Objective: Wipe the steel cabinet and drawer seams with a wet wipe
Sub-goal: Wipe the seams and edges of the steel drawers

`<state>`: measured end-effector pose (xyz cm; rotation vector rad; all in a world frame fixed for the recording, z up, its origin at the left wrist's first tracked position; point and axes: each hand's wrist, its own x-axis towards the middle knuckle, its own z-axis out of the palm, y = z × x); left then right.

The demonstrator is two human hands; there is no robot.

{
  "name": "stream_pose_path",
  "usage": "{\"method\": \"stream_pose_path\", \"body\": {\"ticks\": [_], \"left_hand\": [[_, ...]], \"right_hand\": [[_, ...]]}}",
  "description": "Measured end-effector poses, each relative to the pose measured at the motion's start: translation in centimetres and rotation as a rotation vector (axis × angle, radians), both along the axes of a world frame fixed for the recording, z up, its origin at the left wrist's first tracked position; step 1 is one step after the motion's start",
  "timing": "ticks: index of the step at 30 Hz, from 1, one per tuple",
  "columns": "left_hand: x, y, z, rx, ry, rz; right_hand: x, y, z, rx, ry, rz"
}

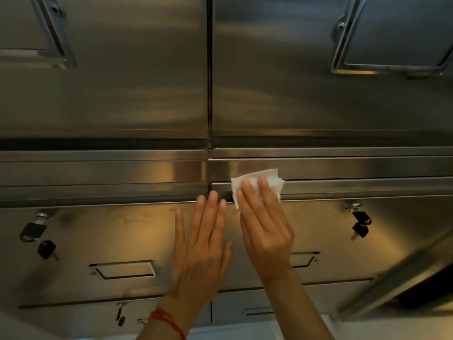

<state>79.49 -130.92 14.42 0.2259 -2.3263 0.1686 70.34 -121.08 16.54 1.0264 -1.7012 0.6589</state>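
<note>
Your right hand [266, 231] lay flat with straight fingers pressing the wet wipe [257, 184] against the steel cabinet [122, 94], right on the horizontal seam [343, 179] above the right-hand drawer [331, 229], just beside the vertical gap [209, 94] between the two doors. Your left hand [201, 244] rested open and flat on the drawer fronts, fingertips touching the ledge near that gap, close beside the right hand but holding nothing. To do this stroke well, you probably needed to fold the wipe's edge into the groove instead of skating over its lip, since the cloth sat bunched under only two fingers. Firm, even pressure along the seam in one direction looked the better course, with the left hand bracing so the drawer did not rattle. The keys [360, 223] hanging from the right drawer's lock sat below the seam and farther right, so you would have wanted to keep the wipe high enough not to snag them.
</note>
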Motion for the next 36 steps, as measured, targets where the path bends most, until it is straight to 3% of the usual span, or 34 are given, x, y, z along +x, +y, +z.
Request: {"method": "stream_pose_path", "body": {"ticks": [10,16,22,36], "left_hand": [[-0.9,1.1,-1.8,0.049,-0.088,0.012],[-1.8,2.4,-1.5,0.022,-0.061,0.009],[-2.4,2.6,-1.3,-0.002,-0.07,-0.002],[-2.7,2.9,-1.5,-0.01,-0.052,0.001]], "right_hand": [[-1.6,2.2,-0.6,-0.061,-0.032,-0.049],[-2.5,2.9,-0.5,-0.01,0.045,-0.04],[-1.9,2.2,-1.0,-0.117,-0.046,-0.053],[-1.5,1.5,-0.8,-0.104,-0.024,-0.016]]}}
